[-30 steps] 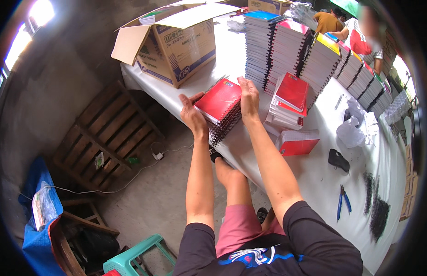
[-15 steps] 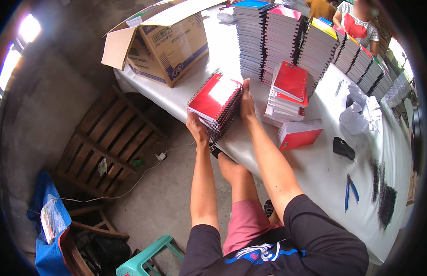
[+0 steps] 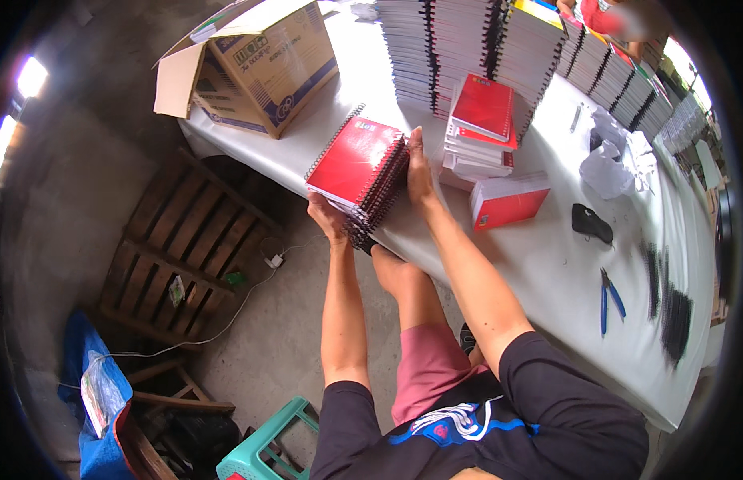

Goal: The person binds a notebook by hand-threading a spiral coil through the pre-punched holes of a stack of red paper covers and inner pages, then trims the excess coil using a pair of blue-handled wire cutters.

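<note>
A stack of red-covered spiral notebooks (image 3: pixel 357 162) is held between my two hands at the table's near left edge. My left hand (image 3: pixel 330 218) grips its near left corner from below. Along the right side my right hand (image 3: pixel 420 170) presses with fingers stretched upward. Black coil bindings show on both sides of the stack. Just to the right stands a pile of red notebooks and loose page blocks (image 3: pixel 480 120), with another red-covered block (image 3: pixel 510 202) lying in front of it.
An open cardboard box (image 3: pixel 263 68) sits at the back left of the white-covered table (image 3: pixel 419 240). Tall stacks of bound books (image 3: pixel 459 48) line the back. Blue cutters (image 3: pixel 610 301), black coils (image 3: pixel 671 312), a black pouch (image 3: pixel 591 223) and crumpled plastic (image 3: pixel 607 172) lie right. A person is at the far right.
The view has shifted, so the table's things sit a little higher and further left. My hands still hold the notebook stack, its top cover now tilted slightly differently.
</note>
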### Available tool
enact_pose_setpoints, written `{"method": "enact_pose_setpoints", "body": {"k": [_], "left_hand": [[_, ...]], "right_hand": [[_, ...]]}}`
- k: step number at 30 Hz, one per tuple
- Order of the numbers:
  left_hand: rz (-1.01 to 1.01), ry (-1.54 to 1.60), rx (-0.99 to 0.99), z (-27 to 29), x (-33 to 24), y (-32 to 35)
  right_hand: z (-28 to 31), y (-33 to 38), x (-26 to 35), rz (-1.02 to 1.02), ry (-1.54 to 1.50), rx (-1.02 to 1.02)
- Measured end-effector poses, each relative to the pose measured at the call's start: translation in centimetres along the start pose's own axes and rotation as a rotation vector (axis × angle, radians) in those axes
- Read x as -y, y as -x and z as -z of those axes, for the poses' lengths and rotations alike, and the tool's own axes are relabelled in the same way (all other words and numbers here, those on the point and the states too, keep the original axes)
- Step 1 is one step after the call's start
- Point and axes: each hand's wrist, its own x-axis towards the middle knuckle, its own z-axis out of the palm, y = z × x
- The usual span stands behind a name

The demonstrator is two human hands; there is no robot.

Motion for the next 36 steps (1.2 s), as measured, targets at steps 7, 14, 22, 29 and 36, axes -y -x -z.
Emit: {"method": "enact_pose_setpoints", "body": {"k": [7, 14, 22, 29, 36], "left_hand": [[0.160, 0.299, 0.220, -0.9, -3.8, -1.5], [0.195, 0.295, 0.208, 1.9, -1.1, -5.6], [-0.786, -0.484, -0.063, -6.4, -20.8, 6.1], [-0.789, -0.937, 0.882, -15.5, -12.6, 17.3], [-0.873, -1.003, 0.840, -15.0, -7.9, 17.1]], "right_hand": [[0.3, 1.2, -0.4, 0.183, -0.160, -0.012], [-1.1, 1.0, -0.7, 0.182, 0.002, -0.019], [13.1, 15.5, 8.6, 0.649, 0.411, 0.586], [45.8, 12.7, 13.8, 0.317, 1.693, -0.696], [58.0, 13.4, 12.4, -0.150, 1.915, -0.636]]}}
